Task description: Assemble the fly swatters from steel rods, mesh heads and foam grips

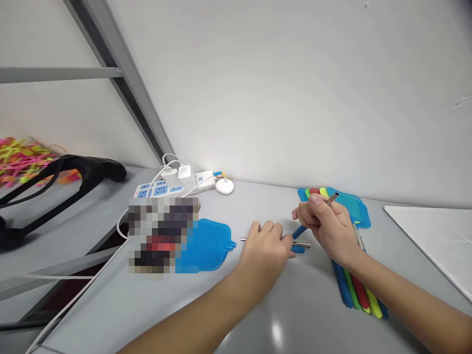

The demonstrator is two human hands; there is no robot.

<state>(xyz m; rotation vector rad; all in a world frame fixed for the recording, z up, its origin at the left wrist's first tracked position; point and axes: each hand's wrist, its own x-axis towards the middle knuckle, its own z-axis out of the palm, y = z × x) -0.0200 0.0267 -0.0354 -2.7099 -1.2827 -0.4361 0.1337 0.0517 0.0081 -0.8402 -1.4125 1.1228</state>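
My right hand (326, 223) is closed around a slanted metal tube (332, 198), whose upper end sticks out above the fist. A blue handle (299, 231) runs from below that fist down to the thumb side of my left hand (264, 246). The left fingers are curled and closed at the handle's lower end; the exact grip is partly hidden. Beneath the left hand, a thin metal rod (303, 245) lies on the table, showing on both sides. Another blue piece (298, 250) pokes out beside it. Left of this hand lies a blue flyswatter head (212, 244), flat on the table.
Several flyswatters with coloured handles (359, 292) lie under my right forearm, their blue heads (354, 206) near the wall. A white power strip (204, 182), a round white device (224, 186) and a pixelated area are at left. A white board (431, 236) lies right.
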